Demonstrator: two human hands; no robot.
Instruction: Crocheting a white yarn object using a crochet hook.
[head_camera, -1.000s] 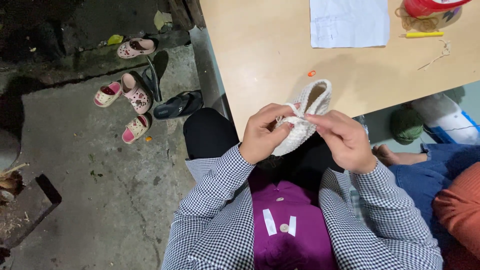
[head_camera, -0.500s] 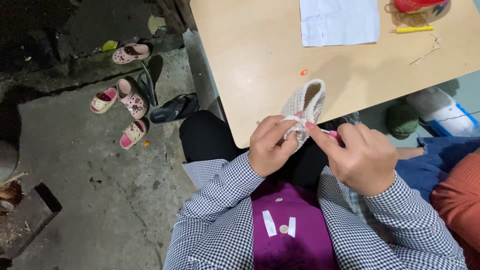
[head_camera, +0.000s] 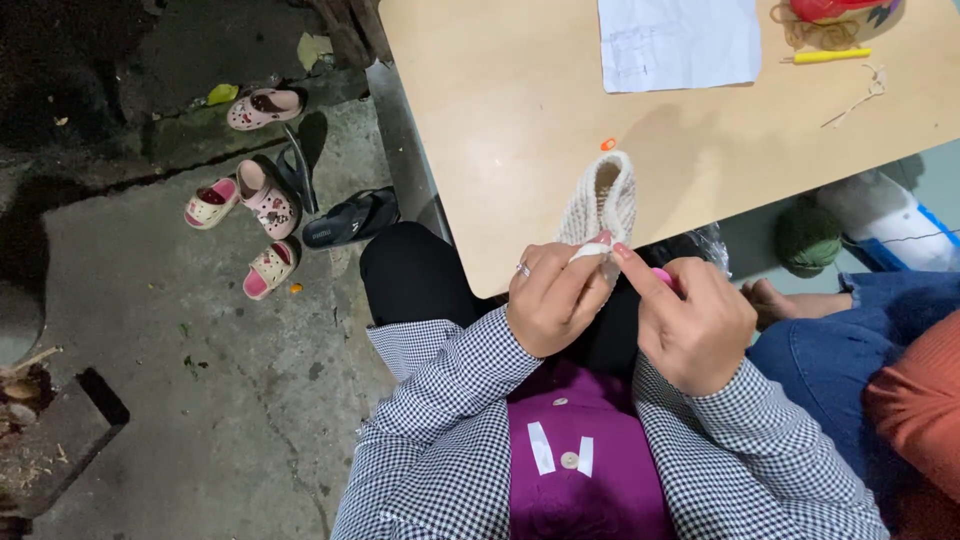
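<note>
Two hands | left hand (head_camera: 555, 305) pinching cream crocheted bootie (head_camera: 600, 205) | right hand (head_camera: 695, 320) gripping pink hook (head_camera: 662, 275)

We see a light wooden table (head_camera: 520, 130) just beyond the grip, carrying a white paper sheet (head_camera: 678, 42) and a yellow pen (head_camera: 828, 56) at its far side. Left of the grip lies a rough concrete floor (head_camera: 200, 400), dimly lit, with small pink sandals (head_camera: 262, 195) and a black sandal (head_camera: 350, 218) near the table's edge.
</note>
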